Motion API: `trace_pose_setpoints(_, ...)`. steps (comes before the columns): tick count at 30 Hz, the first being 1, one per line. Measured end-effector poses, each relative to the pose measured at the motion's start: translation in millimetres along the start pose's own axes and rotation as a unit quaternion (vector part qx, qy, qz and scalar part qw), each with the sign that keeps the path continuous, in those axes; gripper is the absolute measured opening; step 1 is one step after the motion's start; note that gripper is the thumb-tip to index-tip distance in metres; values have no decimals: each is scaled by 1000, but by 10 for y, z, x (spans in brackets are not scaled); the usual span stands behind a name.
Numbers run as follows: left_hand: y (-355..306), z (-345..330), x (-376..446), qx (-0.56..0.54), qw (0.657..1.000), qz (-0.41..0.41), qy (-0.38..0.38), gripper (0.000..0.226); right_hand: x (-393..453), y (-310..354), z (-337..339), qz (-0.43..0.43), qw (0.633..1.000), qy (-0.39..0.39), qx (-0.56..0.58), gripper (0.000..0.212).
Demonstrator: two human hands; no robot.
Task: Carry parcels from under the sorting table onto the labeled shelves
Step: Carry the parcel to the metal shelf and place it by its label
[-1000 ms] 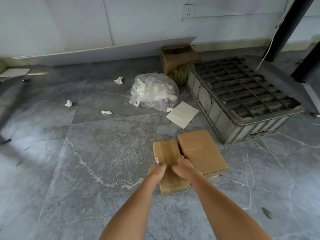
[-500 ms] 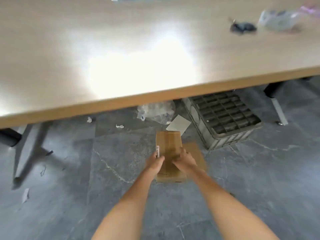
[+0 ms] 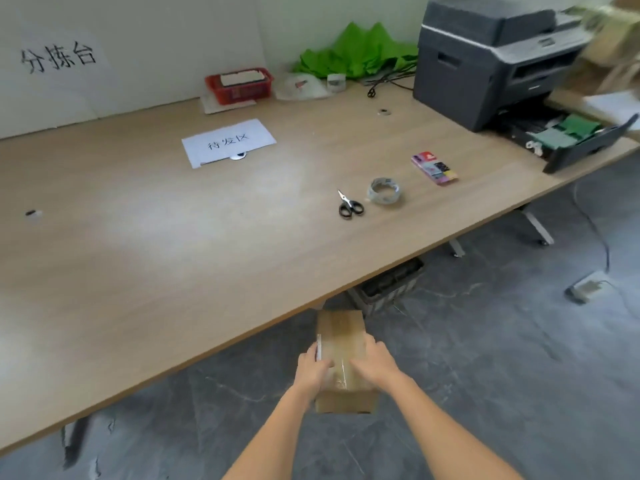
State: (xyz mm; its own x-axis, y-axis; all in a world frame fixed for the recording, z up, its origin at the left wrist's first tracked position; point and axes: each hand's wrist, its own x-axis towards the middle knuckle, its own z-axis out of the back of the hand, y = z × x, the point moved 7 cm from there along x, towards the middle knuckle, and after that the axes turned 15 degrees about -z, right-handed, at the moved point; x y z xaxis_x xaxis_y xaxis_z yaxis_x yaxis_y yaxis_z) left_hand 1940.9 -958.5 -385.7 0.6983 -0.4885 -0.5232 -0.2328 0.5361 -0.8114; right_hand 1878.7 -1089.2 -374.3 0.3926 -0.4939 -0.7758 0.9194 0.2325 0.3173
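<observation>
A brown cardboard parcel (image 3: 341, 332) sealed with clear tape is held off the grey floor, just in front of the sorting table's edge (image 3: 242, 337). My left hand (image 3: 311, 370) grips its left side and my right hand (image 3: 375, 363) grips its right side and top. The parcel's far end points toward the table. The second parcel is hidden under the tabletop. No shelves are in view.
On the wooden table lie scissors (image 3: 349, 206), a tape roll (image 3: 384, 191), a colourful card pack (image 3: 434, 168), a paper sign (image 3: 228, 142), a red basket (image 3: 239, 84) and a printer (image 3: 498, 53). A grey crate (image 3: 391, 287) sits under the table. A cable and power strip (image 3: 585, 289) lie on the floor at right.
Both hands lifted the narrower parcel off the floor and drew it out from under the table. My view rose from the floor to above the tabletop.
</observation>
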Motion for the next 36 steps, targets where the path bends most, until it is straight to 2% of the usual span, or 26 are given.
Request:
trace_pose_setpoints(5,-626,-254,-291,40,996,-20,82,52,-532,-317,555,-31,992,-46,111,64)
trace_pose_setpoints(8,-877,-404,-470,37,993,-36,109,41,-862,-550,806,-50,974,-66,209,65)
trace_pose_setpoints(14,-1162,-705,-817,32,990,-54,127,57,-1589,-1091,1069,-85,917,-121,371,69)
trace_pose_setpoints(19,-1452,-1070,-1344,24,975,-96,198,60,-2180,-1603,1141,-114,867,-188,447,61)
trace_pose_setpoints(25,-1587,-1498,-1913,49,955,-158,245,61,-2927,-2239,992,-109,807,-239,529,38)
trace_pose_setpoints(29,-1533,-1691,-2364,81,936,-195,282,57,-3428,-2627,730,-119,788,-259,546,44)
trace_pose_setpoints(33,-1376,-1782,-2879,87,917,-223,319,54,-3907,-2911,389,-115,777,-279,552,60)
trace_pose_setpoints(36,-1279,-1853,-3221,92,902,-228,354,54,-4227,-3036,176,-110,772,-287,556,60)
